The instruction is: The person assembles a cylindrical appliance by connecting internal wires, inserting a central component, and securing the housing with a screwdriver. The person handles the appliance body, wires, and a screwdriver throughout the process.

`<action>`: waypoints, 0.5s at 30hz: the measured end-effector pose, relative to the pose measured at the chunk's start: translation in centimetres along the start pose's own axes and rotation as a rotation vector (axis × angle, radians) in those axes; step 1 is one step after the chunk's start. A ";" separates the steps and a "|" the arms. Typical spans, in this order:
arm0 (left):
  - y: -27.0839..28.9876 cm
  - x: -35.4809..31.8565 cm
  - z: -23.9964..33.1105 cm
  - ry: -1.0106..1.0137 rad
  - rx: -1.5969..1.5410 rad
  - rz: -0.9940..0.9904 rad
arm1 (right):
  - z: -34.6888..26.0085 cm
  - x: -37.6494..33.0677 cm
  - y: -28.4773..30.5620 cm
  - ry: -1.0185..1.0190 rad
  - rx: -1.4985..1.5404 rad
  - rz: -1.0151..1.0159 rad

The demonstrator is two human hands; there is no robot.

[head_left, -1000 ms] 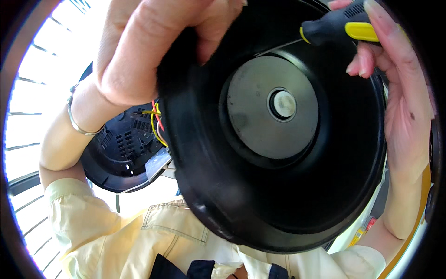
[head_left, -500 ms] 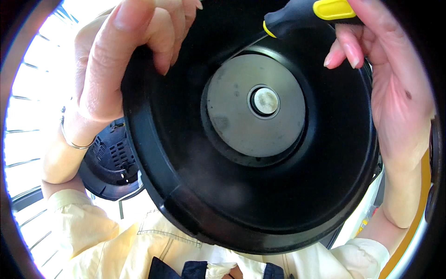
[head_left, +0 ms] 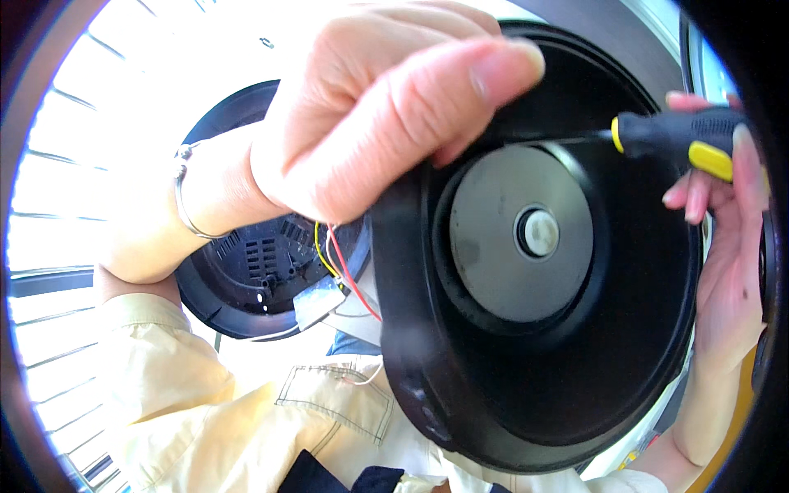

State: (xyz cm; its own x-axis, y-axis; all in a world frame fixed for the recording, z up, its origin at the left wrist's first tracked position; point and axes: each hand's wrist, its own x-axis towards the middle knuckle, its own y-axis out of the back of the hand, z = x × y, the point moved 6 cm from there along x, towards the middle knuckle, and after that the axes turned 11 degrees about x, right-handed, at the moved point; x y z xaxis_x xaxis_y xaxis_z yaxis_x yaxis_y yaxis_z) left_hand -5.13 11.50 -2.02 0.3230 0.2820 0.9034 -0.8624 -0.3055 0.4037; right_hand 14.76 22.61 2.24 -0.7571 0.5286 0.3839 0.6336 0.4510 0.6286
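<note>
A deep black round housing (head_left: 526, 394) fills the middle and right, its open side toward me. Inside it sits a grey metal disc (head_left: 485, 271) around a pale round hub (head_left: 539, 232). My left hand (head_left: 386, 123) is closed on the housing's left rim, thumb stretched across the opening and the other fingers mostly hidden. My right hand (head_left: 727, 201), at the right rim, holds a screwdriver (head_left: 678, 140) with a black and yellow handle. The thin shaft points left into the housing beside the disc's upper edge; its tip is hidden near my left hand.
Behind my left wrist lies a round black vented base (head_left: 246, 271). Red and yellow wires (head_left: 345, 275) and a whitish flat piece (head_left: 319, 304) are at its right side. Bright slats (head_left: 57, 197) run along the left.
The housing has shifted right and turned, with my left hand on it. My right hand and the screwdriver have moved right and down. More of the base and its wires now shows.
</note>
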 end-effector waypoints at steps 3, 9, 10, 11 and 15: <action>0.2 0.1 0.3 -0.133 0.101 0.001 | -0.5 0.2 0.3 -0.034 0.029 0.039; 0.5 0.2 0.2 0.196 0.098 -0.134 | -0.9 1.9 -1.1 0.007 0.180 -0.020; 0.5 0.4 0.0 0.187 0.088 -0.130 | -0.8 1.8 -0.7 0.000 0.197 -0.018; 0.6 0.5 -0.1 0.181 0.090 -0.119 | -0.6 1.7 -0.4 -0.002 0.220 -0.017; 0.6 0.2 -0.2 0.167 0.120 -0.135 | -0.1 2.0 -0.6 0.013 0.300 -0.003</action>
State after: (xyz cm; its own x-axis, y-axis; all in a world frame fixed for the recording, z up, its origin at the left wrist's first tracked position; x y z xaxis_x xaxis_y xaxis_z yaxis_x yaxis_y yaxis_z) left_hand -5.68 11.59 -1.60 0.3541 0.4713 0.8077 -0.7600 -0.3583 0.5422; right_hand 12.88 23.31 2.69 -0.7597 0.5186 0.3924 0.6488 0.6457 0.4026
